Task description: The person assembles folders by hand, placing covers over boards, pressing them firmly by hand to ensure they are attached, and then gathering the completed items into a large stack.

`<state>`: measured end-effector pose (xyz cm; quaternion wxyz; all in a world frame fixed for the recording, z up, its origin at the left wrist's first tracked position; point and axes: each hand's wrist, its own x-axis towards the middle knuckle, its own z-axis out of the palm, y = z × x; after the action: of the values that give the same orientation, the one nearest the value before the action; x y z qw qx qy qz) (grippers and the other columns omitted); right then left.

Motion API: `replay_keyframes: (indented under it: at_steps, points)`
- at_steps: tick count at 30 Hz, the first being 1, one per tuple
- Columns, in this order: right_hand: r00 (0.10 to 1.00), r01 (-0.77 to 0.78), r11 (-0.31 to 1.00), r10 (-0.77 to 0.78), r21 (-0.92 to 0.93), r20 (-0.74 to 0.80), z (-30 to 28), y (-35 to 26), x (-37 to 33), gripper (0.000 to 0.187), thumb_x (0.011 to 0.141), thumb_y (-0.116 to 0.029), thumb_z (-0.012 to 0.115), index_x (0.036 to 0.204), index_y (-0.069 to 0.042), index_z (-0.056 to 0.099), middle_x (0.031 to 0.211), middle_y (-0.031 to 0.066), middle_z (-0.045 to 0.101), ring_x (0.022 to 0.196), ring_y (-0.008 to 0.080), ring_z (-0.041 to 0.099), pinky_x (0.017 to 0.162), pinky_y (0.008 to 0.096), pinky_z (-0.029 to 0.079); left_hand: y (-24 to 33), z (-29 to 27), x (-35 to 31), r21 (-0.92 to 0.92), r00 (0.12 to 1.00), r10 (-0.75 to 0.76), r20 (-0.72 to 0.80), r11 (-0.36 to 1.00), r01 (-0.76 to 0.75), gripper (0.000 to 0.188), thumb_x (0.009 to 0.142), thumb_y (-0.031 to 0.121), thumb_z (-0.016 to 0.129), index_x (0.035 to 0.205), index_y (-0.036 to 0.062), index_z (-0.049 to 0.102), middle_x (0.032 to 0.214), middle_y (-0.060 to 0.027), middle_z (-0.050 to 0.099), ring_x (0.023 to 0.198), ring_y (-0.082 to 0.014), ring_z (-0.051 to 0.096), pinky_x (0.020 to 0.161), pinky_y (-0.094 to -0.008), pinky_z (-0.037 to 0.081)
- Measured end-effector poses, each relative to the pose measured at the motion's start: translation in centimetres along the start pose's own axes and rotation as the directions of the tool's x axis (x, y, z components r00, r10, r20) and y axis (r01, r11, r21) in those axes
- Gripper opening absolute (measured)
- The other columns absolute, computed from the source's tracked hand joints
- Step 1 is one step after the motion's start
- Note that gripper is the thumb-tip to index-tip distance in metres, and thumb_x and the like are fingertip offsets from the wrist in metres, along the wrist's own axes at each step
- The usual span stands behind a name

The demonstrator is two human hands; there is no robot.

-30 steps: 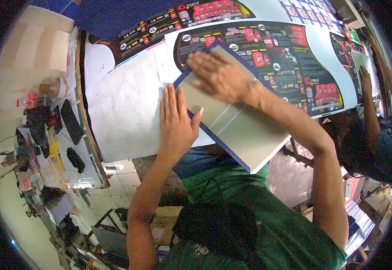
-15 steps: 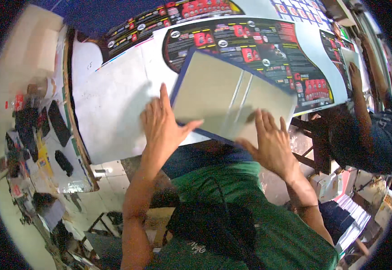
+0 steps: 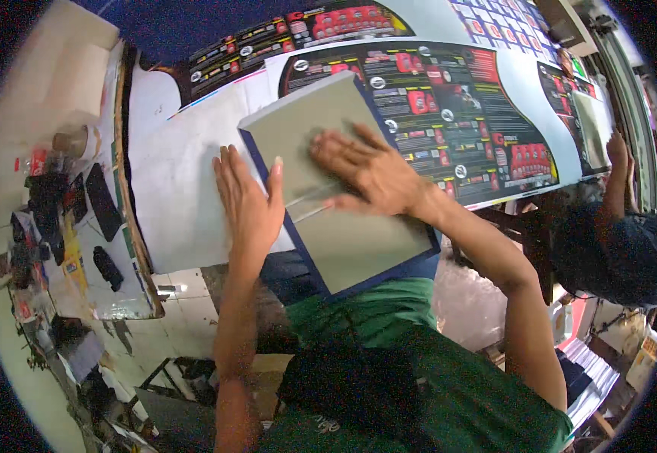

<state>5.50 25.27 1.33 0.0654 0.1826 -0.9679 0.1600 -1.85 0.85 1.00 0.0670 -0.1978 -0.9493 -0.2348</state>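
A hardcover book cover [image 3: 366, 253] lies inside-up on the table, its beige-grey boards bordered with dark blue. It is turned at a slant, and its near end reaches over the table's front edge. Narrow pale strips cross its middle, partly hidden by my right hand [image 3: 377, 177]. That hand rests across the boards, fingers outstretched and a little blurred. My left hand [image 3: 249, 208] lies flat along the cover's left edge, with its thumb raised beside the blue border. Neither hand grips anything.
Printed sheets with black and red panels [image 3: 449, 113] spread over the white-topped table [image 3: 170, 204]. Dark tools and scraps lie on a side surface [image 3: 128, 302] at left. At right, a co-worker's arm [image 3: 615, 174] reaches to another board [image 3: 593, 124]. Stacked papers [image 3: 593, 377] sit lower right.
The book cover has been turned, so its strips now run sideways, and it sits nearer me. My right hand has swept left and up onto its middle; my left hand has shifted slightly left.
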Motion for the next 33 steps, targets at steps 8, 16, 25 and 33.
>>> replay_keyframes:
  at_steps: [8,16,25,33]
  points:
    - [0.885,-0.456,0.867,0.418,-0.200,-0.204,2.2,1.8,2.5,0.099,0.097,-0.070,0.048,0.158,0.006,0.031,0.166,0.0211,0.032,0.154,0.0355,0.031,0.123,0.0618,0.018,-0.1,2.7,1.0,0.246,0.997,0.005,0.079,0.969,-0.025,0.091,0.103,0.055,0.047,0.153,-0.0177,0.026,0.163,-0.0364,0.024,0.155,-0.0467,0.019,0.125,-0.0606,0.013]
    - [0.940,-0.330,0.927,0.305,-0.180,-0.151,0.2,2.7,2.0,0.101,0.093,-0.072,0.053,0.154,0.008,0.037,0.164,0.0224,0.036,0.150,0.0363,0.037,0.120,0.0627,0.027,-1.2,1.1,1.3,0.155,0.979,0.149,0.137,0.973,-0.170,0.091,0.100,0.053,0.057,0.154,-0.0153,0.029,0.165,-0.0326,0.025,0.155,-0.0445,0.021,0.125,-0.0583,0.016]
    - [0.908,-0.273,0.948,0.198,-0.163,-0.369,1.1,7.8,4.0,0.056,0.096,-0.051,0.064,0.124,-0.003,0.071,0.140,0.0124,0.065,0.129,0.0321,0.059,0.105,0.0522,0.047,-5.0,2.5,6.0,-0.005,0.968,0.018,-0.251,1.000,-0.020,0.028,0.090,0.032,0.078,0.094,0.0058,0.070,0.111,-0.0103,0.069,0.107,-0.0343,0.059,0.096,-0.0476,0.045]
    - [0.887,-0.317,0.939,0.243,-0.135,-0.393,1.2,7.9,3.5,0.052,0.093,-0.049,0.069,0.126,-0.010,0.073,0.141,0.0107,0.064,0.133,0.0317,0.056,0.107,0.0523,0.045,-6.0,4.3,6.4,-0.007,0.948,0.026,-0.316,1.000,-0.030,0.023,0.088,0.033,0.080,0.093,0.0132,0.070,0.102,-0.0049,0.069,0.102,-0.0297,0.058,0.094,-0.0457,0.044]
